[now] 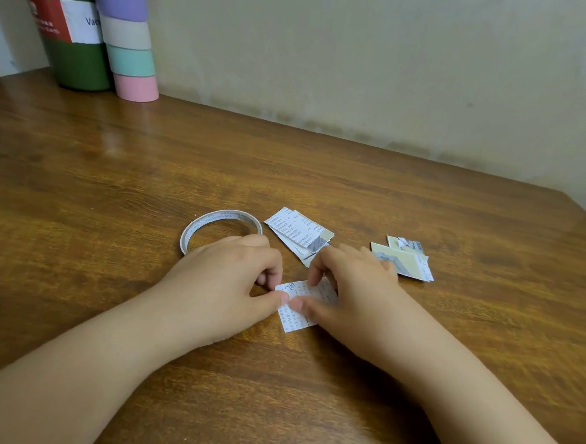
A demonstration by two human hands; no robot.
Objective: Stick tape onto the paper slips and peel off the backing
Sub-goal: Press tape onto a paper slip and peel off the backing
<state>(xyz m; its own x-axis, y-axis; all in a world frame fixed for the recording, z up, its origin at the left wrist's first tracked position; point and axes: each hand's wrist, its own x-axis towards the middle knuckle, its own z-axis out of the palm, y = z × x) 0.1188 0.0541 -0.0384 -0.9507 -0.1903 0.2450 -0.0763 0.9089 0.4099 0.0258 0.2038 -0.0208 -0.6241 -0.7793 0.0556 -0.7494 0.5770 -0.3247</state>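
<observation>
Both your hands are working one printed slip at the table's near centre.

The paper slip (296, 306) lies flat on the wooden table (116, 176), and you have it pinched from both sides: your left hand (226, 279) curls thumb and forefinger onto its left edge, and your right hand (346, 287) curls over its right half, thumb tips nearly meeting. Whether tape or backing sits under your fingers is hidden, so I judge you are either pressing tape down or starting the peel. Next you need a nail under a backing corner while the other hand pins the slip. The tape roll (220, 231) lies just behind your left hand, a stack of slips (297, 234) beyond your fingers, and another pile (406, 259) to the right.
</observation>
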